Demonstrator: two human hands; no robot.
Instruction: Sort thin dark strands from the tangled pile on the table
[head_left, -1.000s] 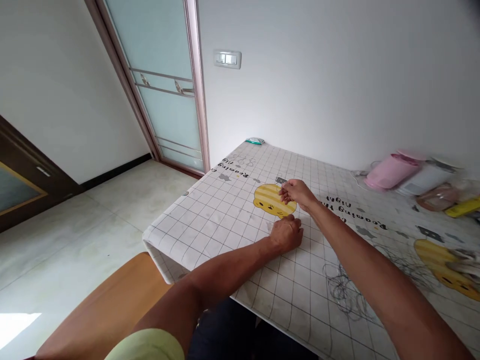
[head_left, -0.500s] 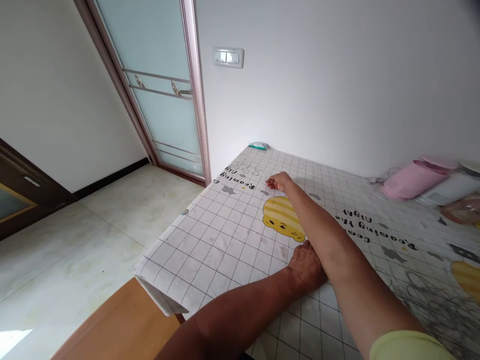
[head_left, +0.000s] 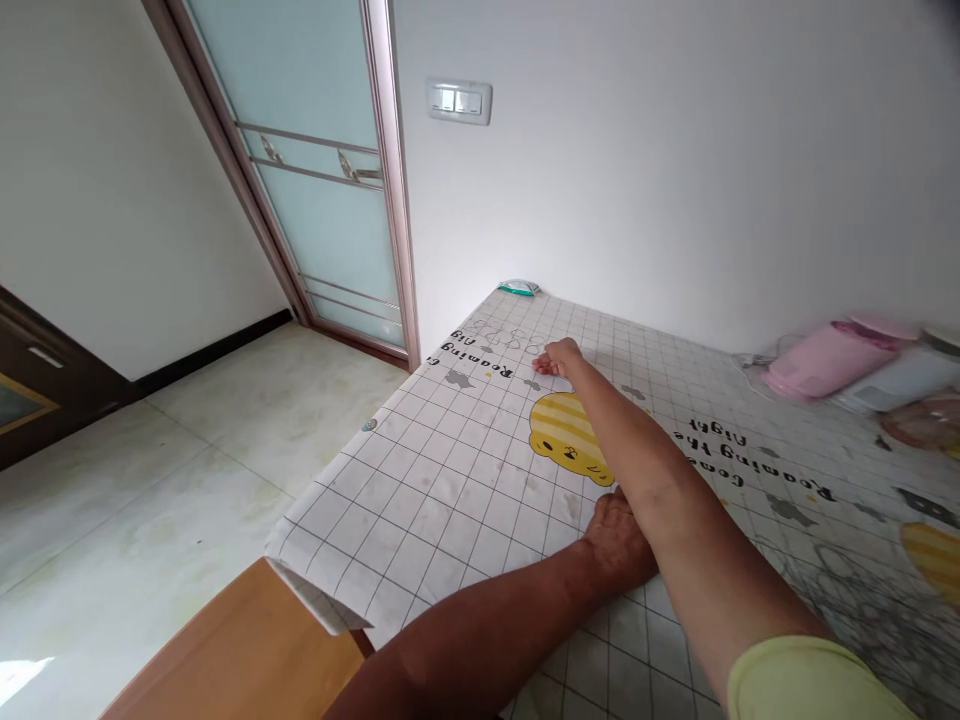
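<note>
My right hand [head_left: 556, 358] reaches across the table with its fingers curled in, just above or on the tablecloth [head_left: 442, 500]. Anything between those fingers is too small or hidden to make out. Close by it lies the cloth's printed yellow striped bear [head_left: 564, 435]. My left hand [head_left: 619, 535] rests low on the cloth near the bear's lower edge. The right forearm crosses over it and hides its fingers, so their state does not show. The cloth is white with a dark grid, grey patches and black lettering.
A flat packet with a green edge [head_left: 519, 287] lies at the far corner. On the right stand a pink appliance [head_left: 832, 358] and a white one [head_left: 900, 375] beside the wall. A wooden seat [head_left: 247, 650] is below the near left corner. A glass door [head_left: 322, 210] stands behind.
The view has shifted slightly. Both hands stay in nearly the same places on the table, the right still reaching out and the left still beneath the right forearm.
</note>
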